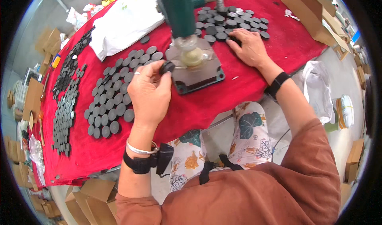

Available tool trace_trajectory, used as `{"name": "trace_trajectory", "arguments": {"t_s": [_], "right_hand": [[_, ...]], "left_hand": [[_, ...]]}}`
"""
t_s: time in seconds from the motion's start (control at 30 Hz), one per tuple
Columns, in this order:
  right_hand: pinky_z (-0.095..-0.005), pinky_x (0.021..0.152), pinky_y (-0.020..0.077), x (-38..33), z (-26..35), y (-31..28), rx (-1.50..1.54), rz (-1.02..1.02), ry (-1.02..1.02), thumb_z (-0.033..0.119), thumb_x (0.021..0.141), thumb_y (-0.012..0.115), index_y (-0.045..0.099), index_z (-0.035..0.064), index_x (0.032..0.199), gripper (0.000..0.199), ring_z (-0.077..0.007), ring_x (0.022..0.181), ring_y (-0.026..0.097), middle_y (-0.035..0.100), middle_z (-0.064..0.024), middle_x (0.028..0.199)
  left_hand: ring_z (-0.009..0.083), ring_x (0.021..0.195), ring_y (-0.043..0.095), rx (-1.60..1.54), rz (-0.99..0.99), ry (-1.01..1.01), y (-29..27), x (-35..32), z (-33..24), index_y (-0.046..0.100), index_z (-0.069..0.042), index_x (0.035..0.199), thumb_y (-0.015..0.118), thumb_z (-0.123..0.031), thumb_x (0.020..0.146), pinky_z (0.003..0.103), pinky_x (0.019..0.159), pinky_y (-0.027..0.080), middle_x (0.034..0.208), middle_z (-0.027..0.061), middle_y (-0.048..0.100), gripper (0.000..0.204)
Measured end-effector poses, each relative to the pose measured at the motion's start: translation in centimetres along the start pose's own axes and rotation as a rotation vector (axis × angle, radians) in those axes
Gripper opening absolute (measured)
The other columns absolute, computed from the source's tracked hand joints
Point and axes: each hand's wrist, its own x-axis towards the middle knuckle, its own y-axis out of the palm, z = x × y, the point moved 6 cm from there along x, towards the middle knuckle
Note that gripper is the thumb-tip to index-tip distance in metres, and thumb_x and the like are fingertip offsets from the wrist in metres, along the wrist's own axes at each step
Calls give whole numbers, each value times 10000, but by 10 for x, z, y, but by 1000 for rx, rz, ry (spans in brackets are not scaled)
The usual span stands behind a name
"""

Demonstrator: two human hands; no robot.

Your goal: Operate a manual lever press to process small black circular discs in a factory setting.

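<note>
My left hand [149,93] pinches a black round cap [167,67] between thumb and fingers, just left of the press's base plate. On the right, my right hand [250,47] reaches to the near edge of a group of dark round caps [221,36]. Its thumb and fingers close around a black cap [235,41], mostly hidden under them. Between my hands stands a green bench press [177,16], with a pale round piece [191,57] under its head, on a metal base plate [199,77].
Rows of grey-black caps [113,91] lie left of the press on a red cloth [179,117]. Smaller dark pieces [65,117] spread farther left. A white bag [123,24] lies behind, and an open cardboard box [304,14] stands at the far right.
</note>
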Motion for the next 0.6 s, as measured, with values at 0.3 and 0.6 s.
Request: {"name": "trace_trajectory", "arguments": {"t_s": [0.3, 0.6], "right_hand": [[-375, 881, 393, -1, -1, 2, 22, -13, 9, 379, 873, 572, 662, 103, 1042, 336, -215, 1025, 599, 660, -73, 1045], [-376, 885, 393, -1, 0, 2, 22, -29, -1, 376, 869, 577, 662, 95, 1032, 336, -217, 1019, 599, 661, -78, 1029]], "left_hand": [[160, 783, 648, 189, 29, 290, 33, 19, -7, 667, 40, 963, 686, 11, 752, 269, 709, 527, 964, 111, 640, 214], [161, 929, 621, 48, 144, 298, 46, 17, 4, 646, 54, 992, 729, -6, 748, 274, 816, 501, 1045, 103, 625, 265]]}}
